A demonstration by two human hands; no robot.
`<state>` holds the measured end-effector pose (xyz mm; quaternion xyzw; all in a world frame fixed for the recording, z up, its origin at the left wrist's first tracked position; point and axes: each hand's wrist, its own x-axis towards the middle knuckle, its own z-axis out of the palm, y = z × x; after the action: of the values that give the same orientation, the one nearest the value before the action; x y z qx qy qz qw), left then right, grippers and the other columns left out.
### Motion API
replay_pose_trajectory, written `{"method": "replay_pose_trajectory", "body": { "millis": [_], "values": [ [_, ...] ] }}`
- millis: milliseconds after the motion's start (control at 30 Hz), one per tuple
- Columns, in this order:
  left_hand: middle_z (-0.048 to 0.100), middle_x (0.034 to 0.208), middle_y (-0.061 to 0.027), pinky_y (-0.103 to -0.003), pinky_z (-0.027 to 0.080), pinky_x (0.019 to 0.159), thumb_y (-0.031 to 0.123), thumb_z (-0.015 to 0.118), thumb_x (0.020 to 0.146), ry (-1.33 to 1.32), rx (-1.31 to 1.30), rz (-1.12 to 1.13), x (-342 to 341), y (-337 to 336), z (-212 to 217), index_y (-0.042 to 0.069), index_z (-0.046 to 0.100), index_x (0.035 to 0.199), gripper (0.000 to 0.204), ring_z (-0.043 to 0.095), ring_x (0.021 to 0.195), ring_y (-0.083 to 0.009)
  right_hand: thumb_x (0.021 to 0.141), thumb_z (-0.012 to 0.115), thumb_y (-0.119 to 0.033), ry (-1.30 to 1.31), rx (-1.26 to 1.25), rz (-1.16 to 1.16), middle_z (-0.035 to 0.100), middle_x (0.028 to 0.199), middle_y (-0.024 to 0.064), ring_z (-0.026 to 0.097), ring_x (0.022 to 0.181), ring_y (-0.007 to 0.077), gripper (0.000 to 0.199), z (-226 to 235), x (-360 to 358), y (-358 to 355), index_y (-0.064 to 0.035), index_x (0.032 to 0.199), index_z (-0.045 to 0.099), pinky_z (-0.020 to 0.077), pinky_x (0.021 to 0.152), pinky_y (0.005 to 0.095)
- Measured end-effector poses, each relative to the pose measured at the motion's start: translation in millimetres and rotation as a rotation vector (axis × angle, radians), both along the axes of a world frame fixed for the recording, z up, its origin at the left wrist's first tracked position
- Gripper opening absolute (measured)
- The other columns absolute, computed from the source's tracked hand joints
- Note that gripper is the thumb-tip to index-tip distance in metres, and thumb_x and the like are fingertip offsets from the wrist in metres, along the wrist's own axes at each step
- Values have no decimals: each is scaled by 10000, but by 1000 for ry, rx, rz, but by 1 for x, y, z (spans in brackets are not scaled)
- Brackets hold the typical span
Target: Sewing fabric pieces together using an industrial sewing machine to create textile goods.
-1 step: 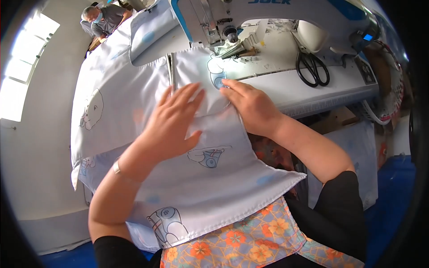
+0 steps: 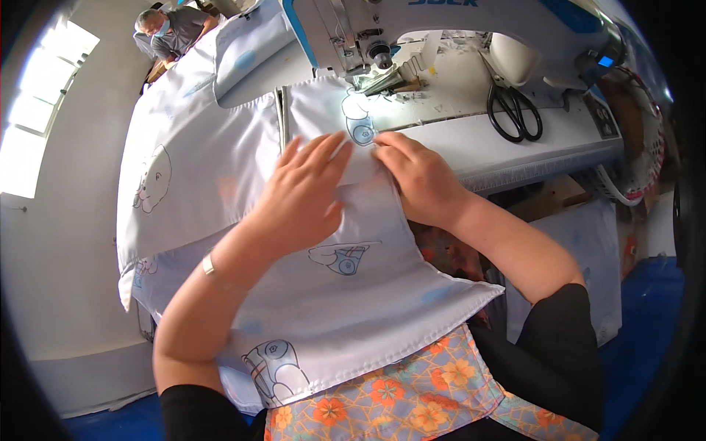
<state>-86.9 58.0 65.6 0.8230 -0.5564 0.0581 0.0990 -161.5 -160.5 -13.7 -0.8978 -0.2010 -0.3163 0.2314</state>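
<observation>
Nearest: orange-flowered grey cotton-like apron (image 2: 390,393) at the lap. Over its upper edge lies the white, slightly shiny fabric piece (image 2: 397,312) with blue and outlined cartoon prints; it runs from the lap up onto the white flat-topped desk (image 2: 548,156), its far edge near the needle area. Left hand (image 2: 303,192): palm down on the fabric, grip loosely spread, thumb apart from the fingers. Right hand (image 2: 423,180): at the fabric's right edge, fingers bent and together; thumb hidden, cannot tell whether the grip pinches the edge. Right of the hands, black-handled metal scissors (image 2: 515,114) on the desk. Beyond: white-and-blue sewing machine (image 2: 507,33), lamp lit at the needle. Farthest, upper left: masked co-worker (image 2: 193,28) in a grey top, leaning forward.
</observation>
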Motion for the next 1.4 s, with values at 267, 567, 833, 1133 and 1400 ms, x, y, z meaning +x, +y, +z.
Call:
{"method": "replay_pose_trajectory", "body": {
  "millis": [267,567,833,1133,1400],
  "values": [
    [644,1276,-117,-377,545,919,107,669,814,79,-16,76,17,-35,-23,23,607,1286,484,611,1162,-288,728,665,-5,-54,-49,78,693,1156,105,669,1072,279,329,-7,-34,-2,-49,1045,741,571,873,384],
    [653,1150,-125,-377,565,857,117,657,812,-171,-109,71,15,-51,-50,28,649,1175,374,628,1079,-279,767,647,-29,-3,-109,37,716,1133,97,695,1028,254,308,-1,-20,-1,-32,1061,739,576,847,364],
    [622,1019,-95,-368,576,794,92,663,783,-165,-89,112,44,-67,-54,39,656,997,221,633,1023,-273,805,631,-41,37,-122,53,690,1172,136,686,1050,295,289,2,-4,-6,-40,1077,727,578,879,389],
    [617,945,-73,-377,555,813,116,651,763,-226,-135,1,80,-77,-50,42,643,875,135,629,974,-261,835,588,-38,191,-113,-2,659,1240,154,656,1122,305,319,11,28,-8,-48,1128,717,555,939,388],
    [617,925,-69,-399,547,832,123,644,768,-257,-104,37,91,-77,-59,53,639,860,116,633,956,-263,843,567,-52,194,-166,169,596,1375,179,555,1279,364,455,8,7,-8,-139,1273,689,471,1076,433]
  ]
}}
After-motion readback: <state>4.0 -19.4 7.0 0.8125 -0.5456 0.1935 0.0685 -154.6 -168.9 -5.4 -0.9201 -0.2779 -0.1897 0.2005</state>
